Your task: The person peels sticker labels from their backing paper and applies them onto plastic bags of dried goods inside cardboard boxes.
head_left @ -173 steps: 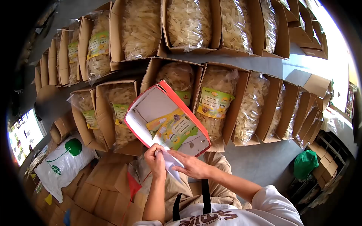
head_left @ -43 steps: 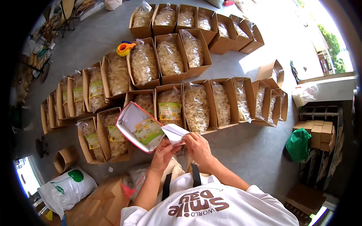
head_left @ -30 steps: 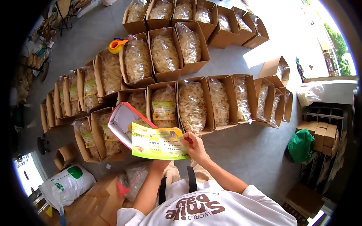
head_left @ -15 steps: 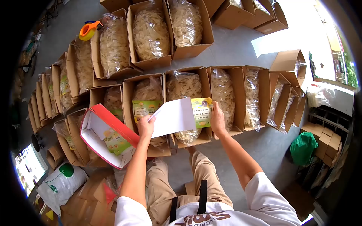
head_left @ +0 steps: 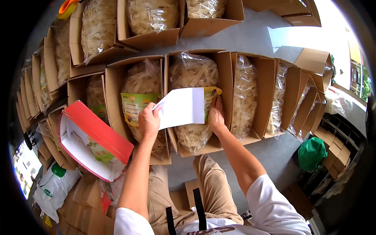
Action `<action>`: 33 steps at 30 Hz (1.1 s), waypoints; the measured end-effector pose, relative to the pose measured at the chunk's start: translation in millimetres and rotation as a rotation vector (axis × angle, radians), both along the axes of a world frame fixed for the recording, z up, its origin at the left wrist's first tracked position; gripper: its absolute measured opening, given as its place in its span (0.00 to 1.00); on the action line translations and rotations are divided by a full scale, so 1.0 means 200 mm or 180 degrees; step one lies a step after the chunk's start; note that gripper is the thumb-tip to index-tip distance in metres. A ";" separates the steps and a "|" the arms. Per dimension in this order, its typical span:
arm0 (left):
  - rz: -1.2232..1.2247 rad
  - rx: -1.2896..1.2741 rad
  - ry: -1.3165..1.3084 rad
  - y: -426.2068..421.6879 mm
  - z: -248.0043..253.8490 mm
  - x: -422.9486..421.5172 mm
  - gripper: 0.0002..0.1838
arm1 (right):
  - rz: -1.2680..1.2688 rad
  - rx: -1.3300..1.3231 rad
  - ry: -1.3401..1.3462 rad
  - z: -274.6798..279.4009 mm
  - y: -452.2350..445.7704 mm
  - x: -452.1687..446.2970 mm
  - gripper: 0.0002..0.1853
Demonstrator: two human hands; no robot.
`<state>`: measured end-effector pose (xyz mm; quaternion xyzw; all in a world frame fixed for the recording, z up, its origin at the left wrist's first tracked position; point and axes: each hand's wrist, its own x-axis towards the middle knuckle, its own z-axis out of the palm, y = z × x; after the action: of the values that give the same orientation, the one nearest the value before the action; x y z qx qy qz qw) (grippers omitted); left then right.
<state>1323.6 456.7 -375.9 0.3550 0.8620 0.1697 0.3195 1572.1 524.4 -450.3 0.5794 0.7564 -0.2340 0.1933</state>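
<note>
A label (head_left: pixel 182 106) lies against a clear bag of pale dried strips (head_left: pixel 194 74) standing in an open carton. Its white back faces up, and the right end shows yellow and green print. My left hand (head_left: pixel 150 119) is closed on the label's left edge. With its fingers straight, my right hand (head_left: pixel 216 115) presses flat by the label's printed end, partly inside the carton. In the carton to the left, another bag wears a green and yellow label (head_left: pixel 137 105). A red and white box (head_left: pixel 103 129) holding more labels is beside my left forearm.
Rows of open cartons (head_left: pixel 152 40) with bagged strips stretch across the floor. An orange tape dispenser (head_left: pixel 67 8) is at the top left. At the lower left lies a white sack (head_left: pixel 55 190); a green bag (head_left: pixel 312 153) sits by a rack on the right.
Over the last second the label was unfolded, turned white side up and brought onto the bag. Both hands have moved forward, and the red box has shifted left in view.
</note>
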 end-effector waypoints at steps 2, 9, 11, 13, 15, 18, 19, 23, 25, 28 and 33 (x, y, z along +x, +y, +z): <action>-0.0010 0.0083 -0.0127 -0.01 0.00 0.00 0.09 | 0.0146 0.0443 0.0315 0.00 -0.06 0.03 0.33; 0.0119 0.0166 -0.0154 -0.05 0.08 -0.02 0.09 | -0.1115 -0.0029 0.1777 0.06 0.00 -0.06 0.35; 0.0178 0.0234 -0.0148 -0.09 0.11 -0.05 0.09 | -0.1803 -0.0556 0.2089 -0.03 0.05 -0.07 0.35; 0.0225 0.0256 -0.0039 -0.14 0.14 -0.07 0.08 | -0.1787 -0.0592 0.1902 -0.12 0.05 -0.04 0.33; 0.0317 0.0158 0.0014 -0.20 0.18 -0.09 0.08 | -0.1763 -0.0598 0.1921 -0.08 0.04 -0.04 0.33; 0.0498 0.0283 -0.0124 -0.32 0.22 -0.10 0.08 | -0.0725 0.0790 0.1436 0.09 -0.09 -0.17 0.33; 0.0609 0.0306 -0.0285 -0.35 0.26 -0.10 0.08 | -0.0304 0.0675 0.1396 0.16 -0.12 -0.25 0.34; 0.0850 0.0336 -0.0211 -0.51 0.48 -0.09 0.08 | 0.0947 0.0250 0.0837 0.14 -0.12 -0.44 0.35; 0.1010 0.0354 -0.0213 -0.62 0.62 -0.10 0.06 | 0.1019 0.0198 0.0694 0.08 -0.12 -0.47 0.33; 0.0335 0.0409 -0.0410 -0.86 0.74 -0.09 0.07 | 0.1185 0.0145 0.0472 0.07 -0.18 -0.49 0.33; 0.0876 0.0870 -0.1371 -1.11 0.74 -0.03 0.11 | 0.2239 -0.0478 0.0764 0.14 -0.39 -0.38 0.27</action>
<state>1318.2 235.6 -228.7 0.2302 0.7835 0.3975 0.4184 1496.3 446.5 -421.9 0.2370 0.9071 -0.2743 0.2137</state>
